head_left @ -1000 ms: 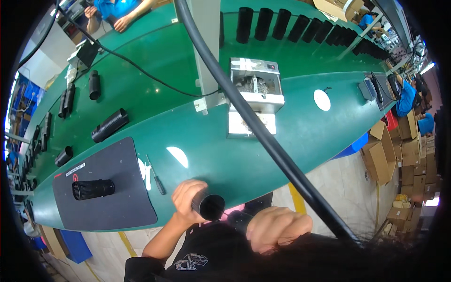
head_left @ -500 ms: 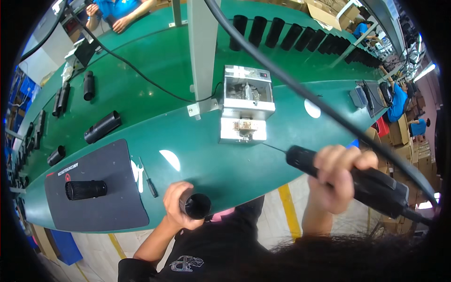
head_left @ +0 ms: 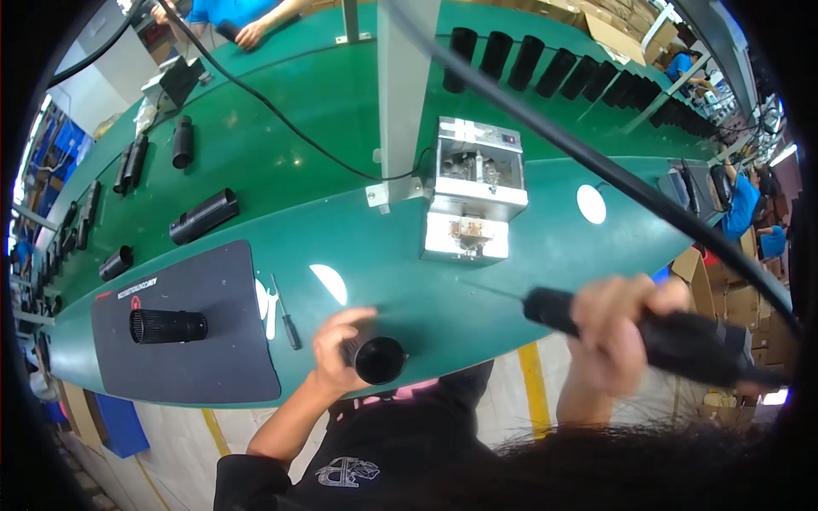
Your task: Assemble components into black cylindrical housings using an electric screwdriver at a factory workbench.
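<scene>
My left hand (head_left: pixel 335 351) is curled around the side of a black tube (head_left: pixel 380 361) near the table's front edge, with the tube's open round end facing up toward me. My right hand (head_left: pixel 615 328) grips a black corded electric screwdriver (head_left: pixel 548 307), whose long thin bit points left. The bit's tip hangs just in front of a screw feeder (head_left: pixel 477 175) with a clear-windowed top and a metal front block. A ribbed black tube (head_left: pixel 169 326) lies on its side on a dark mat (head_left: pixel 192 370) at the left.
A hand screwdriver (head_left: pixel 290 330) and a white wrench (head_left: pixel 272 315) lie beside the mat. More black tubes (head_left: pixel 204 216) lie at the left; a row (head_left: pixel 527 64) stands at the back. A grey post (head_left: pixel 405 94) rises behind the feeder, and a thick cable (head_left: pixel 588 157) crosses overhead. A co-worker's hand (head_left: pixel 251 34) is across the table.
The view has shifted, so the table's things appear farther right. The electric screwdriver's tip has drawn back from the feeder's front. My left hand's fingers have straightened a little on the tube.
</scene>
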Tool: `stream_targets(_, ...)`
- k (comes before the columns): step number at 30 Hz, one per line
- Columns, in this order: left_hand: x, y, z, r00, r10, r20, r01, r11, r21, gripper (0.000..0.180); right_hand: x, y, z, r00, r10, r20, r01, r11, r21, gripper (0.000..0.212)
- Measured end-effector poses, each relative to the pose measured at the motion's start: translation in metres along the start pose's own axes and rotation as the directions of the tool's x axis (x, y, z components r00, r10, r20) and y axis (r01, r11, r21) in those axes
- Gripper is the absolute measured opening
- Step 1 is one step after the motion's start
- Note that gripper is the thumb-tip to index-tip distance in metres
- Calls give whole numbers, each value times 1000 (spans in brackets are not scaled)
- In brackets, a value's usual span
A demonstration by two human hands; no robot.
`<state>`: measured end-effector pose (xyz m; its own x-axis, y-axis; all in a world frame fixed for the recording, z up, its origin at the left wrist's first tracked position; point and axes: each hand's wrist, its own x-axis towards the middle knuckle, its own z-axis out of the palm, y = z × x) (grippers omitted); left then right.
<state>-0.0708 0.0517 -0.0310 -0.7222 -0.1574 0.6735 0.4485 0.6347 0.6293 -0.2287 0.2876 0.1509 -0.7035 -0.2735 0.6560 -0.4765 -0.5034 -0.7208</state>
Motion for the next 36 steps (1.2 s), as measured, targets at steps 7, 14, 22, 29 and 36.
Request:
stream_targets(7, 27, 7, 3, 998, -14, 53, 11, 998, 54, 70, -46, -83, -62, 965, -41, 259, -126, 794, 595, 16)
stream_targets(14, 29, 8, 3, 999, 13, 53, -18, 995, 93, 55, -27, -80, 83, 572, 814, 98, 820, -566, -83, 23)
stream_targets(22, 31, 6, 6, 997, -3, 77, -3, 997, 83, 59, -40, -22, 53, 845, 460, 273, -371, 872, -319, 13)
stream_targets(29, 27, 7, 8, 999, -19, 46, 15, 997, 78, 52, -50, -7, 55, 894, 413, 176, -416, 909, -18, 10)
stream_targets(36, 36, 19, 14, 996, -15, 92, 9, 998, 60, 35, -48, -40, 89, 662, 736, 140, 626, -440, -644, 7)
